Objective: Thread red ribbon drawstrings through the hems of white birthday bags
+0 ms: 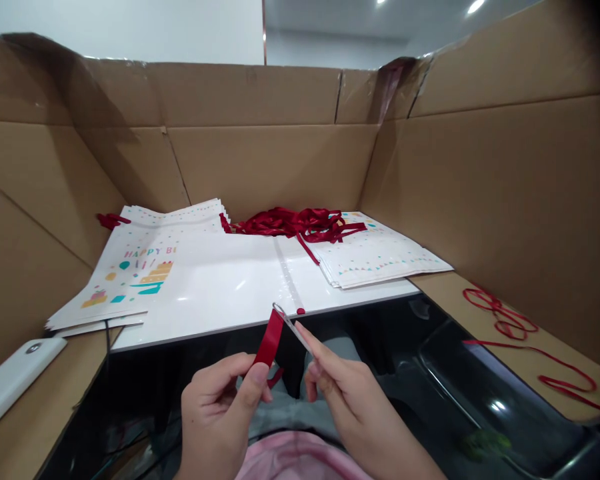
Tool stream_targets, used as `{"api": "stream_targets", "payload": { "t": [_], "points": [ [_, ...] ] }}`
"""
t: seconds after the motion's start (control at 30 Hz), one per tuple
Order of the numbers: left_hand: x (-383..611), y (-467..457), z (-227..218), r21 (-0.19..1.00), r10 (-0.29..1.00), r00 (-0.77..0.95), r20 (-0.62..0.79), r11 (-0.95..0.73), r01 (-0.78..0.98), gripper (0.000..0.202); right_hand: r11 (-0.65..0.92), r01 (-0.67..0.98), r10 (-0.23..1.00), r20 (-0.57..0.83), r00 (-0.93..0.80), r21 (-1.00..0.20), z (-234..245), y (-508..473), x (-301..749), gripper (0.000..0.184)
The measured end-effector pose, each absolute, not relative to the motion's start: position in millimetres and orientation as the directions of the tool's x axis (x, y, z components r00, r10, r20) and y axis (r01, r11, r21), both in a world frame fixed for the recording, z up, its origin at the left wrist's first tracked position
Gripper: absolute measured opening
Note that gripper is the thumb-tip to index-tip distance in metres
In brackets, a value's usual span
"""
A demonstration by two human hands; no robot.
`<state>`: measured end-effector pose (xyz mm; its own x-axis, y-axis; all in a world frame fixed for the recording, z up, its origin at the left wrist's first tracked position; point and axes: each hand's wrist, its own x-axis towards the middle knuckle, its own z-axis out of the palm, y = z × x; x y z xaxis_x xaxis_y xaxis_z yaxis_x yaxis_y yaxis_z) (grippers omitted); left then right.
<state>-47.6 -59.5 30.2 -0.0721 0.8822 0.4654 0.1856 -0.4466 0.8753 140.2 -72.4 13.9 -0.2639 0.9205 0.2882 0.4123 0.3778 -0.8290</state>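
Observation:
My left hand [225, 400] is closed, pinching a dark red satin ribbon [269, 341] between thumb and fingers. The ribbon's upper end reaches up to the looped tip of a thin silvery metal tool [293, 327]. That tool lies in the closed fingers of my right hand [343, 390] and points up and to the left. Whether the ribbon passes through the loop or only touches it, I cannot tell. Below my left thumb, a further piece of ribbon hangs between the hands. Both hands are in front of the white board's near edge, above my lap.
A white board [220, 277] bears a left stack of printed paper sheets [150, 233], a right stack [375, 260] and a heap of red ribbons [285, 221]. Cardboard walls [260, 160] surround it. Thin red cord [510, 327] lies at right, a white device [17, 380] at left.

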Motion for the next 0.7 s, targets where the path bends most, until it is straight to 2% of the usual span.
{"api": "stream_targets", "payload": {
  "t": [0.3,0.7],
  "points": [
    [-46.2,-61.4,30.6,0.917,0.906,-0.156,0.393,-0.373,0.143,0.02,0.277,0.423,0.958,0.212,-0.195,-0.863,7.5,-70.4,147.7,0.052],
    [-46.8,-51.9,34.0,0.917,0.929,-0.063,0.366,-0.347,0.197,0.025,0.343,0.375,0.926,0.244,-0.288,-0.861,12.1,-72.5,140.5,0.051]
  ]
}}
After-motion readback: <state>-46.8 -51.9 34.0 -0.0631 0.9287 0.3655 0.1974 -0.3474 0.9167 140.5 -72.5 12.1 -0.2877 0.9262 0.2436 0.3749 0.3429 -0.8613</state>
